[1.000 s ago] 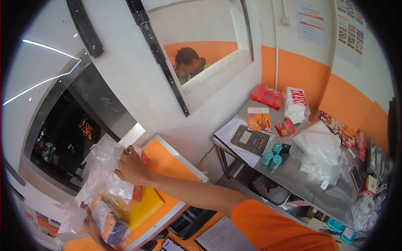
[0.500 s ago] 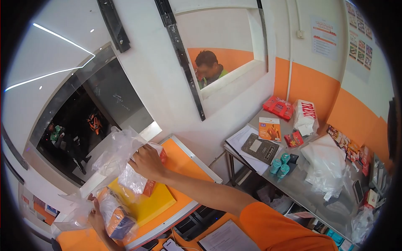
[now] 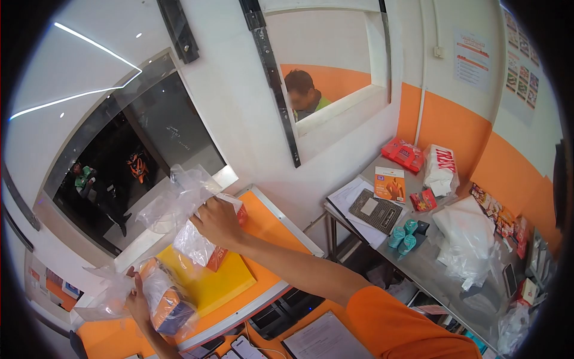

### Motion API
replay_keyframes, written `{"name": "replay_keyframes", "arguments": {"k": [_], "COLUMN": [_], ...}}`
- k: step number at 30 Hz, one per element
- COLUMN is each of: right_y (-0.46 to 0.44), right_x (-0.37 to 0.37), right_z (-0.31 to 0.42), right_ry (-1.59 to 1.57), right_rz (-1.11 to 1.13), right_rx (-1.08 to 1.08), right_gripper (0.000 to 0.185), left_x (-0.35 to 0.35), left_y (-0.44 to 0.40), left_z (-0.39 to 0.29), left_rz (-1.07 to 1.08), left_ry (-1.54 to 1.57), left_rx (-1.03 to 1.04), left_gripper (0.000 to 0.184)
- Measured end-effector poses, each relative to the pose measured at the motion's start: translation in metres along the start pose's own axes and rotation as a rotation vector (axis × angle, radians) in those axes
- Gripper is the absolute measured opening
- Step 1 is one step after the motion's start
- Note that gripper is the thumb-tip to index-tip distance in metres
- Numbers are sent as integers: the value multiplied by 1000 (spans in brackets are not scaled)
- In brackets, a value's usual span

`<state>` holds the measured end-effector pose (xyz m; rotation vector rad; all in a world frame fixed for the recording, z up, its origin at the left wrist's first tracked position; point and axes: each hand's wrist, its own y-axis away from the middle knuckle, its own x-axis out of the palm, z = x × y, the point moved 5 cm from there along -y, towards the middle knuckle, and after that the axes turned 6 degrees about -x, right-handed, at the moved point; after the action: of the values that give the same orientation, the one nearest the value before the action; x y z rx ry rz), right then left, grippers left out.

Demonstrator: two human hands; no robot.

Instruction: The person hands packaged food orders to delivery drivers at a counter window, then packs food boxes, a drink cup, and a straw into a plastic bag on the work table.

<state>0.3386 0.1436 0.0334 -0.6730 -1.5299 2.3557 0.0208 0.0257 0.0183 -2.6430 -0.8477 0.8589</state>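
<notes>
My right hand (image 3: pixel 216 221) is closed on the gathered top of a clear plastic bag (image 3: pixel 170 200) that holds a red and white package (image 3: pixel 212 251). This bag stands at the back of a yellow sheet on the orange counter. My left hand (image 3: pixel 137 296) grips the top of a second clear plastic bag (image 3: pixel 110 293). Inside that bag is an orange and dark blue box (image 3: pixel 169 308), tilted on the counter just right of the hand. The fingertips of both hands are partly hidden by the crumpled plastic.
A yellow sheet (image 3: pixel 230 281) lies on the orange counter (image 3: pixel 281 224). Phones (image 3: pixel 245 347) and a paper (image 3: pixel 326 338) are below it. The metal table (image 3: pixel 412 266) at right bears a notebook (image 3: pixel 375 209), blue-green rolls (image 3: pixel 406 242) and plastic bags (image 3: pixel 469 233). People are beyond the openings.
The view has shifted slightly, so the scene sits a little further right. Both hands keep their grip on the two bags, which stay in nearly the same place on the counter.
</notes>
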Motion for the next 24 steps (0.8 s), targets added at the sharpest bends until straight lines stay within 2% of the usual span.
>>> {"name": "replay_keyframes", "arguments": {"k": [3,5,6,7,9,10,11,14,17,22,24], "right_y": [1,-1,2,0,-8,-12,-18,-29,-51,-83,-95], "right_x": [-1,-1,6,-2,-2,-7,-13,-30,-35,-18,-10], "right_z": [-3,-16,-18,-11,-15,-11,-5,-16,-27,-60,-71], "right_ry": [18,58,53,41,2,66,123,163,103,235,259], "right_rz": [58,126,186,117,14,34,-103,-21,-138,-150,-100], "right_rx": [31,156,206,189,59,63,-160,76,71,45,122], "right_gripper": [21,23,24,26,33,33,31,24,27,42,46], "left_x": [-2,-5,-2,-3,-5,-6,-6,-1,-3,-2,-2], "left_y": [-6,-11,-1,6,4,5,4,5,8,13,19], "left_z": [9,18,0,-13,-13,-17,-19,-14,-25,-25,-33], "left_rz": [4,69,20,33,-4,3,26,93,138,313,357], "left_ry": [-110,-95,22,90,206,199,199,271,318,486,519], "left_rx": [-32,-103,-4,-125,-120,-143,-158,-78,33,-33,-30], "left_gripper": [53,49,46,46,46,45,44,41,40,43,45]}}
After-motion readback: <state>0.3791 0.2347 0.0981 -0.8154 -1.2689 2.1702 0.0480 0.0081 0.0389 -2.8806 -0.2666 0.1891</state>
